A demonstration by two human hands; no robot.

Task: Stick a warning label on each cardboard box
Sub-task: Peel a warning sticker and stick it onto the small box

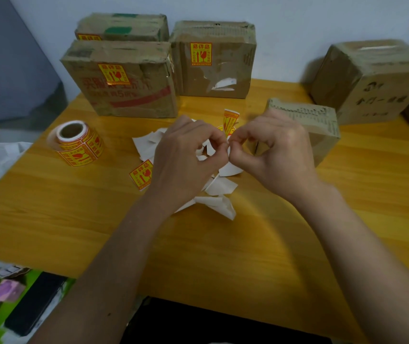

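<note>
Against the pale wall at the back, three cardboard boxes already carry a label: the front left box (121, 80), the one behind it (122, 27) and the middle box (213, 60). On the yellow worktop (298, 232) I see the small box (305, 127) just beside my right hand (276, 155), and a bigger box (370, 78) further right; neither shows a label on the faces I can see.

My left hand (186, 157) and right hand meet fingertip to fingertip, each pinching the strip whose yellow label (229, 120) curls up between them. I judge I am peeling it from its backing.

Risks, as I read them: the curl could fold the label onto itself or onto my fingers, or tear it. The backing scraps (219, 189) beneath could catch the adhesive. A loose label (142, 173) lies near my left wrist, the roll (78, 142) well left.
</note>
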